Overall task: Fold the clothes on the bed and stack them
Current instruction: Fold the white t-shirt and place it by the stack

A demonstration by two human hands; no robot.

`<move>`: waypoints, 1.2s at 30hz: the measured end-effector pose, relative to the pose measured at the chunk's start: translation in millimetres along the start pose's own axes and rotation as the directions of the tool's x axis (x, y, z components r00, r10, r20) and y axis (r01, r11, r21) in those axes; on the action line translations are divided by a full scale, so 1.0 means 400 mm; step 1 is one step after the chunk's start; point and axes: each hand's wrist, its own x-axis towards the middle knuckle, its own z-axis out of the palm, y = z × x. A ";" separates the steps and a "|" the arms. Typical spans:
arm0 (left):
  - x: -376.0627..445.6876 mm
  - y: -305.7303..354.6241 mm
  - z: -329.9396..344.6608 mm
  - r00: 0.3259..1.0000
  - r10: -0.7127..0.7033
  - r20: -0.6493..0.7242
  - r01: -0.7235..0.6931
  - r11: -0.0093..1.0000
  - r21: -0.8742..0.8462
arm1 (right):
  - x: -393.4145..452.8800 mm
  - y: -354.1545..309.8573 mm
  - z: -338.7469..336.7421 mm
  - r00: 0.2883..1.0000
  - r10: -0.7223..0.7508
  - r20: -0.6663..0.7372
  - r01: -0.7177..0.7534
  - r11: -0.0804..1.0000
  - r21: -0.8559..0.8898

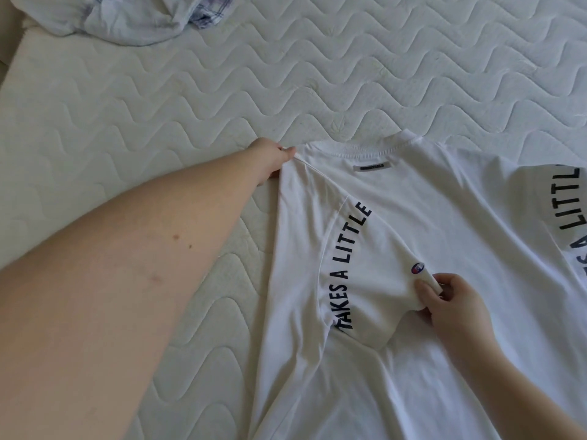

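A white T-shirt [428, 223] with black lettering on its sleeves lies spread on the bed, collar pointing away from me. Its left sleeve is folded inward over the body. My left hand [271, 158] pinches the shirt's left shoulder fold beside the collar. My right hand [444, 300] pinches the cuff of that folded sleeve, near a small round logo [414, 267]. The right sleeve [568, 211] lies at the frame's right edge.
A crumpled pale garment with blue-purple checks [133, 17] lies at the top left of the quilted white mattress [317, 74]. The mattress's left edge [9, 71] shows at the far left.
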 end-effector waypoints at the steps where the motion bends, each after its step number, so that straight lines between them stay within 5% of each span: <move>1: -0.006 0.001 -0.007 0.999 -0.007 0.033 0.009 0.999 -0.052 | 0.002 0.005 0.001 1.000 -0.004 0.018 0.004 1.000 0.005; 4: 0.006 -0.001 -0.021 0.996 -0.014 0.093 0.025 0.993 -0.118 | 0.004 0.013 -0.007 0.999 0.008 0.047 -0.010 0.999 0.049; 7: 0.010 0.003 -0.020 0.999 0.049 0.012 -0.048 0.996 -0.079 | 0.013 0.009 -0.023 0.996 0.056 0.073 -0.064 0.992 0.112; 13: 0.005 0.004 0.027 0.940 0.240 -0.241 -0.132 0.911 0.391 | 0.029 0.005 -0.030 0.986 0.111 0.128 -0.131 0.979 0.159; 18: -0.041 -0.013 0.038 0.907 0.238 -0.348 -0.061 0.891 0.450 | 0.035 0.013 -0.031 0.984 0.118 0.131 -0.138 0.977 0.161; 26: -0.302 -0.190 -0.008 0.959 0.233 -0.161 -0.115 0.841 0.529 | 0.002 0.009 -0.047 0.994 0.047 0.096 -0.062 0.986 0.156; 33: -0.686 -0.480 0.049 0.977 0.155 0.145 -0.211 0.795 0.569 | -0.124 0.003 -0.019 0.983 -0.081 -0.163 0.081 0.997 -0.010; 36: -0.847 -0.598 0.055 0.985 0.084 0.150 -0.151 0.839 0.522 | -0.270 0.043 0.041 0.995 -0.077 0.058 0.076 0.997 0.019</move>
